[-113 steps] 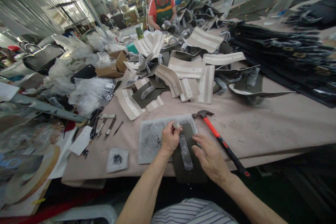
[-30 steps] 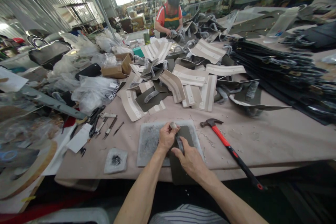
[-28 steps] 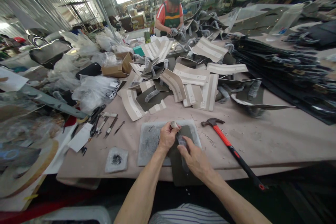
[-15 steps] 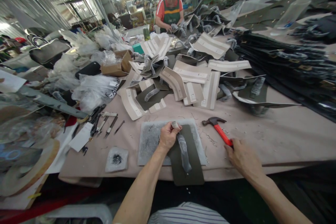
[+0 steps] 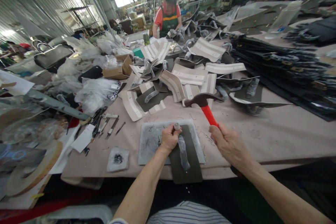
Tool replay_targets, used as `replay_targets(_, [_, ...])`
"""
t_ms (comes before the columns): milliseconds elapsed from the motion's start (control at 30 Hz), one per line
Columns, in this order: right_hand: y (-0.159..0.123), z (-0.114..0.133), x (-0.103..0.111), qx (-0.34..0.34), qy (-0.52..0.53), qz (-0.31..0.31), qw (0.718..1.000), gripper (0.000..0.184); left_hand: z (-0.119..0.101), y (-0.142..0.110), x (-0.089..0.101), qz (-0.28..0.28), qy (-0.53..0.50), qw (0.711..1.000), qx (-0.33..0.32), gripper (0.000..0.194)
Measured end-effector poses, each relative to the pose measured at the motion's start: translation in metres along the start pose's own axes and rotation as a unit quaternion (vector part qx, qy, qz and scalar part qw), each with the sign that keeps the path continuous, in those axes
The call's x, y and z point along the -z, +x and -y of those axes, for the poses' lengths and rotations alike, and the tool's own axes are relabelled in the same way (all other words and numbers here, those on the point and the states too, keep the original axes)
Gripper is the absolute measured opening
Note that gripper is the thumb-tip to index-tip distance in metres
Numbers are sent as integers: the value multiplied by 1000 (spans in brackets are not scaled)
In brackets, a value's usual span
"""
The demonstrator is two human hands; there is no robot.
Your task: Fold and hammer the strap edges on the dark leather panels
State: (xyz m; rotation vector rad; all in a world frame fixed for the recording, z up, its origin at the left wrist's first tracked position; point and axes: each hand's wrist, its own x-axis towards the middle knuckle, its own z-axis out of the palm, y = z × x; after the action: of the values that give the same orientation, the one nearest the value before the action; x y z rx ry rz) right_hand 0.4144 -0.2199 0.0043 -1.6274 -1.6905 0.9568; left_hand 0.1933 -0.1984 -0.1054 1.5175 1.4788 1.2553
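My right hand (image 5: pixel 232 144) is closed round the red handle of a claw hammer (image 5: pixel 202 100), its dark head raised above the table. My left hand (image 5: pixel 170 136) pinches an upright metal punch (image 5: pixel 177 126), whose round worn top shows above the fingers. Its lower end is hidden by the hand. Beneath that hand lies a dark olive panel (image 5: pixel 193 154) with a plastic-wrapped handle (image 5: pixel 183 154) on it. The panel rests partly on a pale grey, marked slab (image 5: pixel 149 126) and hangs over the table's front edge.
A small pad holding dark bits (image 5: pixel 118 159) sits left of the slab. Slim hand tools (image 5: pixel 112 127) lie farther left. Panels with pale backs (image 5: pixel 189 74) pile up beyond, black goods (image 5: pixel 278 66) at right. A co-worker (image 5: pixel 169 17) stands across the table.
My right hand has lifted the hammer off the table and swung it up and left. My left hand keeps the punch at the same spot on the panel.
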Motion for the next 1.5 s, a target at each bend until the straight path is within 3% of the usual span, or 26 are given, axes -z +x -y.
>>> replay_targets(67, [-1, 8, 2, 93, -157, -8, 983, 37, -1, -2, 0, 4, 12, 1000, -9, 11])
replay_targets(133, [1, 15, 7, 119, -276, 45, 953, 33, -1, -3, 1, 7, 24, 1000, -8, 11])
replay_targets(200, [4, 25, 18, 130, -325, 84, 933, 31, -1, -4, 1, 10, 31, 999, -13, 11])
replay_targets(233, [5, 33, 25, 141, -324, 68, 933, 33, -1, -5, 1, 13, 30, 999, -17, 11])
replay_targets(267, [6, 42, 33, 157, -306, 28, 938, 36, -1, -5, 1, 15, 28, 999, -23, 12])
replay_targets(333, [5, 60, 44, 181, -236, -112, 948, 39, 0, -5, 1, 18, 21, 999, -30, 13])
replay_targets(400, [2, 68, 43, 181, -160, -246, 939, 38, 1, -5, 1, 16, 19, 999, -30, 13])
replay_targets(433, [-1, 66, 38, 183, -144, -265, 936, 38, 2, -4, 1, 15, 20, 999, -31, 13])
replay_targets(500, [-5, 50, 23, 183, -179, -188, 948, 41, 5, -5, 0, 17, 27, 999, -27, 13])
replay_targets(533, [-6, 39, 16, 175, -221, -95, 955, 41, 6, -5, 0, 20, 30, 999, -24, 14])
replay_targets(600, [-6, 13, 7, 131, -303, 49, 943, 37, 8, -5, -1, 24, 30, 999, -21, 14])
replay_targets(633, [-5, 1, 5, 103, -331, 89, 934, 34, 9, -5, -1, 24, 25, 999, -22, 14])
replay_targets(833, [-3, -64, 9, -3, -357, 126, 925, 34, 4, -5, 0, 20, -3, 999, -28, 15])
replay_targets(900, [-4, -82, 1, -16, -368, 103, 924, 35, 2, -4, 0, 18, -1, 1000, -23, 14])
replay_targets(967, [-5, -87, -11, 32, -372, 33, 927, 33, 1, -4, 1, 15, -3, 1000, -18, 12])
replay_targets(1033, [-10, -76, -30, 110, -319, -50, 940, 35, 2, -4, 1, 11, -7, 1000, -13, 10])
replay_targets(1100, [-20, -54, -58, 158, -231, -75, 957, 43, 3, -4, 0, 8, -14, 1000, -10, 9])
replay_targets(1200, [-43, -25, -109, 166, -182, 15, 969, 49, 5, -1, -2, -23, -51, 998, 26, 11])
replay_targets(1300, [-56, -24, -146, 111, -201, 71, 971, 47, 6, 3, -3, -144, -130, 976, 99, 19])
replay_targets(1400, [-41, -37, -134, 60, -83, 35, 994, 45, 8, 4, -1, -231, -165, 953, 109, 28])
replay_targets(1467, [-16, -34, -101, 15, 56, -41, 997, 42, 11, 1, 3, -263, -157, 946, 104, 31])
replay_targets(1500, [-1, -27, -84, -16, 137, -90, 986, 40, 13, -1, 5, -278, -154, 942, 105, 32])
